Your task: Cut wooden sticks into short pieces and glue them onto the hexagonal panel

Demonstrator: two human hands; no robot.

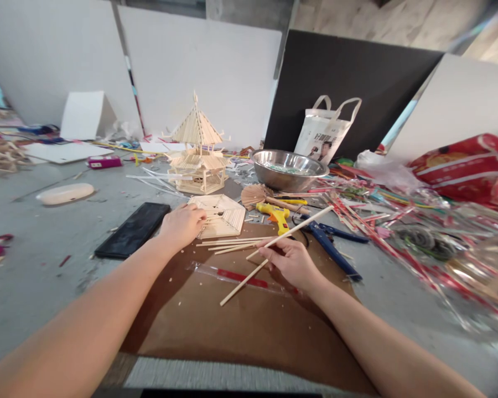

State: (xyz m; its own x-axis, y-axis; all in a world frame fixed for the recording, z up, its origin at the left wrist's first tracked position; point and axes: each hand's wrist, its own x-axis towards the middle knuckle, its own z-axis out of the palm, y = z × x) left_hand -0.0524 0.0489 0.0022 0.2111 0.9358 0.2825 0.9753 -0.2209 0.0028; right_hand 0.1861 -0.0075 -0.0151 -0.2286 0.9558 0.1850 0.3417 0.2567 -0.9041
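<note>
Between the fingers and thumb of my right hand [292,261] are two thin wooden chopsticks [301,228], slanting over the brown board. My left hand [182,225] has its fingers curled at the left side of a hexagonal panel of glued sticks [231,216], gripping it there; the fingertips are partly hidden. Several loose chopsticks [232,242] lie between my two hands. Nearer to me, a clear plastic wrapper with a red strip [240,278] rests on the board. Behind the panel stands a tiered pavilion model of sticks [197,152].
A yellow glue gun [276,214] and blue-handled cutters [334,249] lie beyond my right hand. At left is a black phone [133,229]. A steel bowl [288,170] and a white bag [323,132] stand behind. Wrappers [398,237] litter the right side around the brown board [216,331].
</note>
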